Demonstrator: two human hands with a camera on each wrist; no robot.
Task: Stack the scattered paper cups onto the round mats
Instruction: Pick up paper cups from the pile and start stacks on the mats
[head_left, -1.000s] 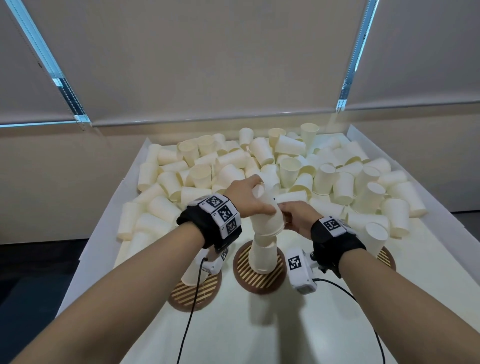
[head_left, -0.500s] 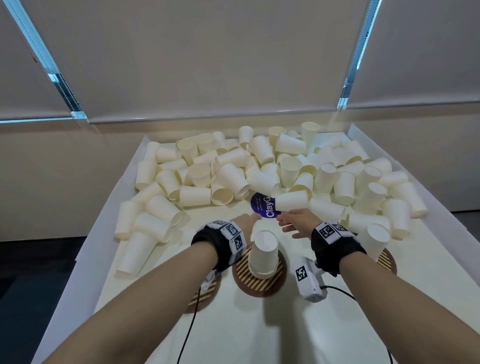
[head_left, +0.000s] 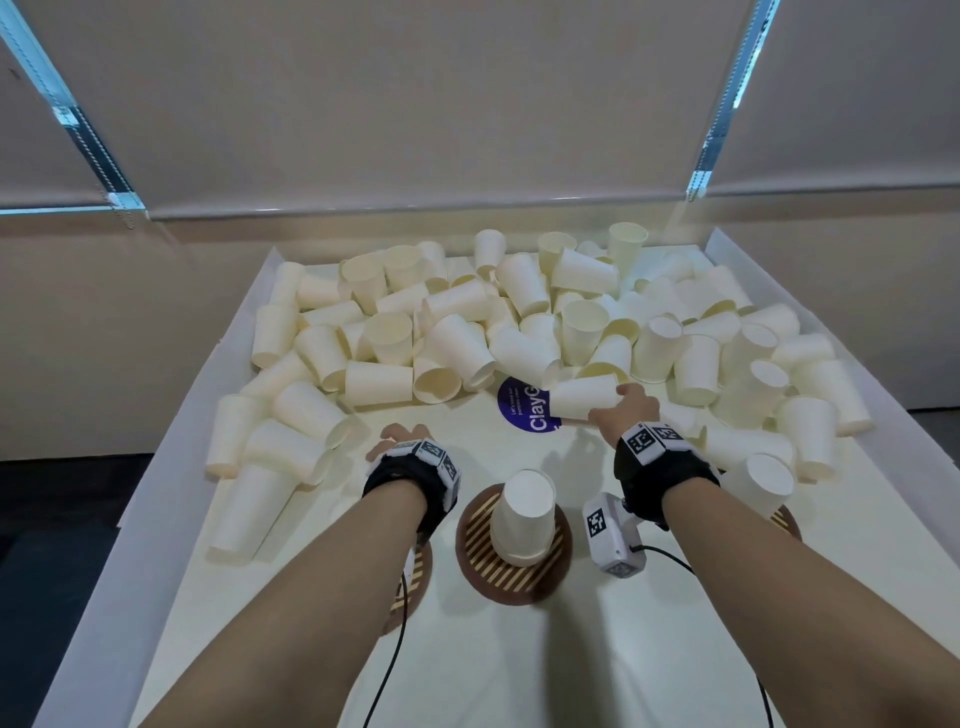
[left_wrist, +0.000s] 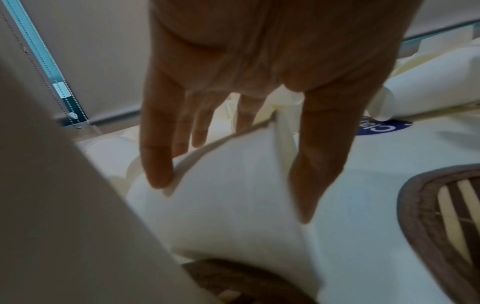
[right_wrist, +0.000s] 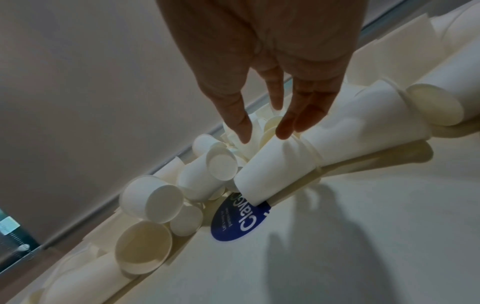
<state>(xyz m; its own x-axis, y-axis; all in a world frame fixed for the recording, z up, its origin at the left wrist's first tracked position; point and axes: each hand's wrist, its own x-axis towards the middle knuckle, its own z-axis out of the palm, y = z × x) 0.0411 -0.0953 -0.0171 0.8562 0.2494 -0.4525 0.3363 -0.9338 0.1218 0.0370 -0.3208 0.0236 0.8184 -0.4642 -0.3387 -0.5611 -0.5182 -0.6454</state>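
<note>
The right hand (head_left: 626, 402) has left the middle stack (head_left: 521, 517) and its fingers (right_wrist: 287, 123), still parted, touch a lying cup (head_left: 582, 397) (next to stack, likely). The left hand (head_left: 400, 439) reaches with relaxed, empty fingers (left_wrist: 155, 160).

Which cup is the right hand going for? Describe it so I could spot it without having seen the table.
Find the round blue sticker on the white table, at the near edge of the cup pile. The cup lies on its side across the sticker's right part, with the right hand at its right end. It alone overlaps the sticker.
</note>
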